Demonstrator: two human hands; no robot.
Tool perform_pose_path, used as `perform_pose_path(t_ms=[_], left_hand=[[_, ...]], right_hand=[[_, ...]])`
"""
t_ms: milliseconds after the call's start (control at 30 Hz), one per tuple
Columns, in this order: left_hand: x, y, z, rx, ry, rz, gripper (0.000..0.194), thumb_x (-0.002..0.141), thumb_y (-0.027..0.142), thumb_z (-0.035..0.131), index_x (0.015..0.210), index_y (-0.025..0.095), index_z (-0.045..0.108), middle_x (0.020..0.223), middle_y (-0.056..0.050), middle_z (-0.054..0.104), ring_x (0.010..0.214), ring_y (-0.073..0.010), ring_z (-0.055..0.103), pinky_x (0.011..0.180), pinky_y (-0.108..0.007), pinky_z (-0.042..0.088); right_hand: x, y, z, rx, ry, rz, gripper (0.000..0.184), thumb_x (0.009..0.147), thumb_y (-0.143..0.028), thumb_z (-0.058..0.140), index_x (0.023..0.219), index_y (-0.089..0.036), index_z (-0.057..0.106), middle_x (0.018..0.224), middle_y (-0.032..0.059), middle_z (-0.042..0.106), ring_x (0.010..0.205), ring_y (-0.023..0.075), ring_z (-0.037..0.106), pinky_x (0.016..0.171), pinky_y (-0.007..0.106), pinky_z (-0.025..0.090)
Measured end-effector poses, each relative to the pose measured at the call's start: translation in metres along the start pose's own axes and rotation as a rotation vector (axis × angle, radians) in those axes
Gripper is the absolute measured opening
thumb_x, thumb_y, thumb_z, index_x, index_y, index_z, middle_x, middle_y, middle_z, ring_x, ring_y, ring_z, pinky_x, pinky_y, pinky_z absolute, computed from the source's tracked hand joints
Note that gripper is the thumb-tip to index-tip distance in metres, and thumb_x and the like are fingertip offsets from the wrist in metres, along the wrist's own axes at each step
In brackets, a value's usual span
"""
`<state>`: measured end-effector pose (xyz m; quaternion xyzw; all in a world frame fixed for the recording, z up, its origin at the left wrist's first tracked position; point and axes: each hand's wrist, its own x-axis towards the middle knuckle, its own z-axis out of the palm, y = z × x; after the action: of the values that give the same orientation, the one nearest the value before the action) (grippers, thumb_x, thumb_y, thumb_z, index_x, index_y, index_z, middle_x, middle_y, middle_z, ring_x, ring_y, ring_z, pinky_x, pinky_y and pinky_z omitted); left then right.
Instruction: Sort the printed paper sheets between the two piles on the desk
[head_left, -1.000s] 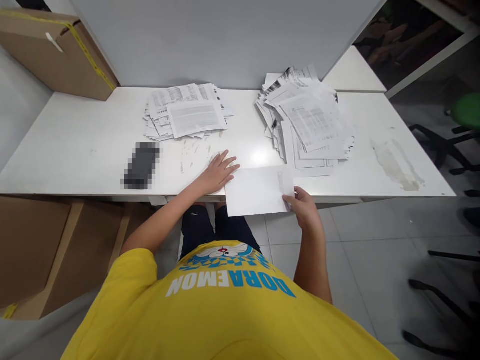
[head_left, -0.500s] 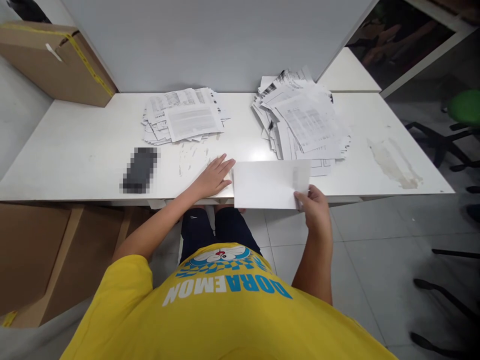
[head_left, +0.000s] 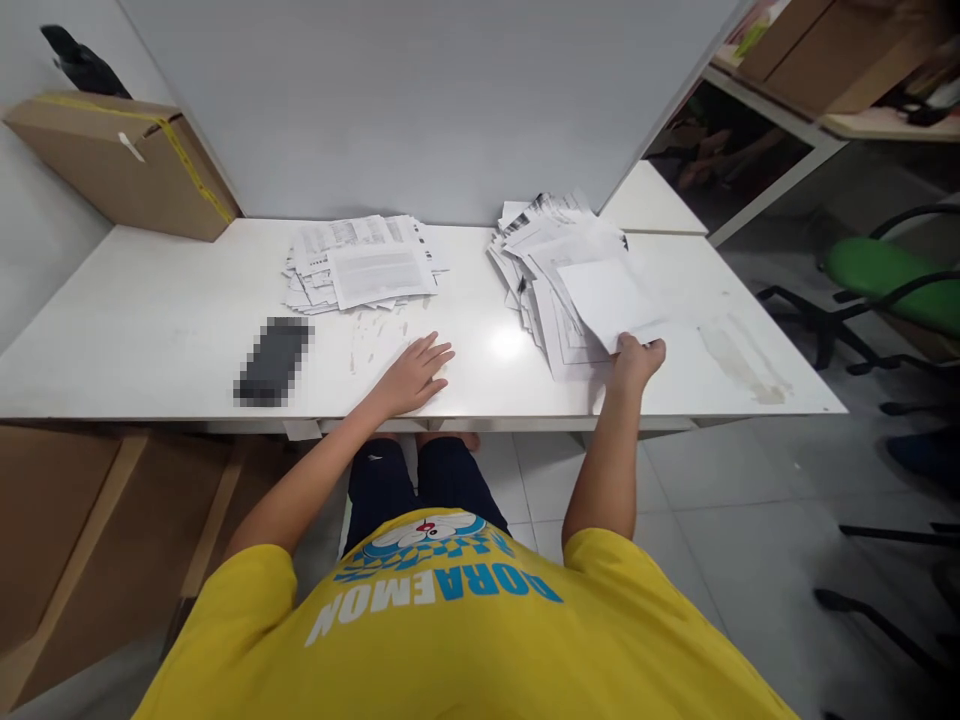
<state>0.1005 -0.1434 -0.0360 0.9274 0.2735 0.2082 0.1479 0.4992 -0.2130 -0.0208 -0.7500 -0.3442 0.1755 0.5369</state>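
In the head view my right hand (head_left: 636,362) pinches the near edge of a blank white sheet of paper (head_left: 606,300). That sheet lies over the untidy right-hand pile of printed papers (head_left: 544,255); whether it touches the pile I cannot tell. My left hand (head_left: 412,378) rests flat on the white table (head_left: 472,385), fingers spread, holding nothing. Beyond it is a second, lower pile of printed papers (head_left: 382,278), with one printed page on top. A dark, pixelated rectangular object (head_left: 274,362) lies to the left of my left hand.
A taped cardboard box (head_left: 142,170) leans at the table's back left, against a grey partition (head_left: 420,110). Open cardboard boxes (head_left: 112,540) stand below the table on the left. A green chair (head_left: 892,280) is on the right. Stains mark the table's right end.
My right hand has carried the sheet from the table's front edge forward onto the right pile. My left hand stays flat on the table. The view has shifted, showing more at the top.
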Motion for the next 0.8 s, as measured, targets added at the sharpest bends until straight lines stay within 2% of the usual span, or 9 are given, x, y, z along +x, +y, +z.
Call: perform_pose_path(t_ms=[133,200,267,333,400,467,600,700,800], left_hand=[[-0.003,-0.020,-0.005,0.059,0.315,-0.149,0.051,0.106,0.042,0.031,0.136,0.016,0.063,0.142,-0.015,0.065,0.152,-0.0294,0.040,0.125,-0.052,0.034],[0.002,-0.038,-0.013,0.147,0.418,-0.265,0.047,0.104,0.038,0.035,0.131,0.015,0.066,0.137,-0.015,0.067,0.151,-0.0312,0.042,0.126,-0.054,0.033],[0.012,-0.062,-0.024,0.232,0.432,-0.364,0.046,0.099,0.035,0.043,0.136,0.015,0.063,0.147,-0.016,0.060,0.154,-0.0355,0.035,0.128,-0.058,0.024],[0.021,-0.086,-0.033,0.266,0.412,-0.467,0.056,0.094,0.033,0.051,0.146,0.013,0.054,0.162,-0.017,0.044,0.158,-0.0400,0.023,0.128,-0.064,0.016],[0.028,-0.108,-0.037,0.225,0.378,-0.598,0.065,0.092,0.033,0.055,0.152,0.011,0.047,0.167,-0.019,0.033,0.159,-0.0426,0.017,0.126,-0.066,0.015],[0.031,-0.121,-0.037,0.180,0.348,-0.681,0.065,0.092,0.033,0.056,0.152,0.010,0.047,0.167,-0.021,0.032,0.158,-0.0433,0.019,0.125,-0.065,0.017],[0.027,-0.121,-0.035,0.225,0.336,-0.661,0.052,0.093,0.028,0.055,0.142,0.012,0.059,0.159,-0.018,0.048,0.151,-0.0396,0.035,0.125,-0.059,0.022],[0.025,-0.109,-0.037,0.287,0.329,-0.617,0.042,0.093,0.017,0.048,0.130,0.016,0.069,0.143,-0.013,0.065,0.135,-0.0338,0.053,0.120,-0.052,0.033],[0.026,-0.098,-0.041,0.294,0.350,-0.629,0.039,0.095,0.015,0.045,0.123,0.017,0.072,0.130,-0.011,0.073,0.124,-0.0305,0.061,0.112,-0.048,0.041]], right_hand=[[0.005,-0.008,0.016,-0.074,0.003,-0.088,0.071,0.074,-0.061,0.075,0.133,-0.027,0.054,0.140,0.0203,0.050,0.127,0.0388,0.055,0.098,0.056,0.054],[0.003,-0.004,0.026,-0.159,0.121,-0.105,0.074,0.080,-0.062,0.069,0.141,-0.027,0.047,0.148,0.0226,0.041,0.138,0.0416,0.046,0.106,0.060,0.047],[-0.001,0.004,0.036,-0.211,0.363,-0.039,0.071,0.089,-0.061,0.055,0.148,-0.024,0.040,0.157,0.0250,0.029,0.149,0.0417,0.033,0.115,0.062,0.038],[-0.005,0.014,0.042,-0.194,0.496,0.027,0.067,0.095,-0.055,0.045,0.150,-0.017,0.036,0.162,0.0270,0.018,0.155,0.0396,0.023,0.121,0.059,0.032],[-0.006,0.020,0.045,-0.177,0.480,0.037,0.064,0.096,-0.050,0.042,0.148,-0.013,0.037,0.164,0.0273,0.014,0.156,0.0381,0.020,0.124,0.055,0.030],[-0.005,0.023,0.046,-0.177,0.416,0.023,0.062,0.096,-0.048,0.042,0.147,-0.013,0.037,0.163,0.0271,0.015,0.155,0.0381,0.022,0.124,0.055,0.030],[0.002,0.025,0.046,-0.168,0.343,0.020,0.062,0.097,-0.051,0.038,0.146,-0.014,0.034,0.158,0.0291,0.014,0.153,0.0410,0.021,0.123,0.062,0.026],[0.003,0.027,0.046,-0.145,0.388,-0.003,0.057,0.097,-0.053,0.039,0.141,-0.017,0.037,0.154,0.0261,0.019,0.150,0.0391,0.026,0.122,0.063,0.027],[0.000,0.028,0.046,-0.109,0.445,-0.043,0.051,0.097,-0.053,0.040,0.135,-0.019,0.040,0.151,0.0224,0.025,0.148,0.0364,0.030,0.122,0.062,0.030]])
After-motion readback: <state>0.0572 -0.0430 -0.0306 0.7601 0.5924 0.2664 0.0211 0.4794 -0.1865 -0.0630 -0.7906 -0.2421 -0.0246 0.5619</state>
